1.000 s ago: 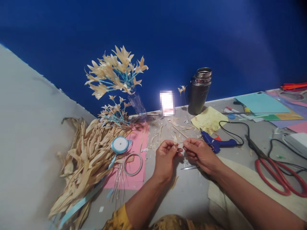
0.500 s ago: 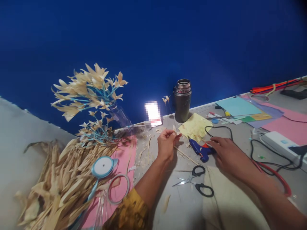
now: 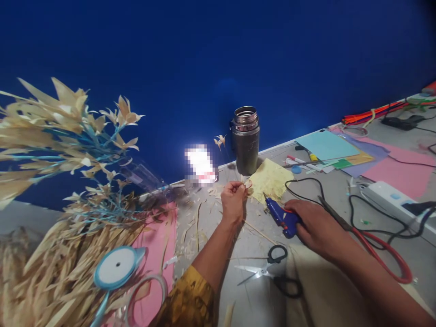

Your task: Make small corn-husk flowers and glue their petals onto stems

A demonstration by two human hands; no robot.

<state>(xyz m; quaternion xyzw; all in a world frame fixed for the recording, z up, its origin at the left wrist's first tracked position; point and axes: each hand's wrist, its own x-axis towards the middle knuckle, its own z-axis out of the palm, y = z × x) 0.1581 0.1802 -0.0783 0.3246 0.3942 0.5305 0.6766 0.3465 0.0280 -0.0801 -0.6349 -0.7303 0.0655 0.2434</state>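
My left hand (image 3: 233, 200) is pinched shut at the middle of the table, with a small pale piece, seemingly dried husk, at its fingertips. Its exact shape is partly hidden by the fingers. A thin straw-coloured stem (image 3: 260, 234) slants out just below that wrist. To the right, my right hand (image 3: 315, 227) is closed around the handle of a blue glue gun (image 3: 281, 215). The gun's nozzle points up and left, over the lower edge of a yellow paper (image 3: 270, 179) strewn with scraps. Open scissors (image 3: 262, 271) with black handles lie nearer me.
A dark flask (image 3: 247, 150) without a lid stands by the blue wall. On the left are husk flowers (image 3: 85, 127), a heap of dried husks (image 3: 51, 268) and a ribbon spool (image 3: 116, 268). Coloured papers (image 3: 327, 145), a power strip (image 3: 391, 204) and red-handled pliers (image 3: 391, 265) lie right.
My right hand has closed on the glue gun's handle, where its fingers reached over it before. The left hand keeps its pinch. The camera view has shifted, bringing the flowers closer at left.
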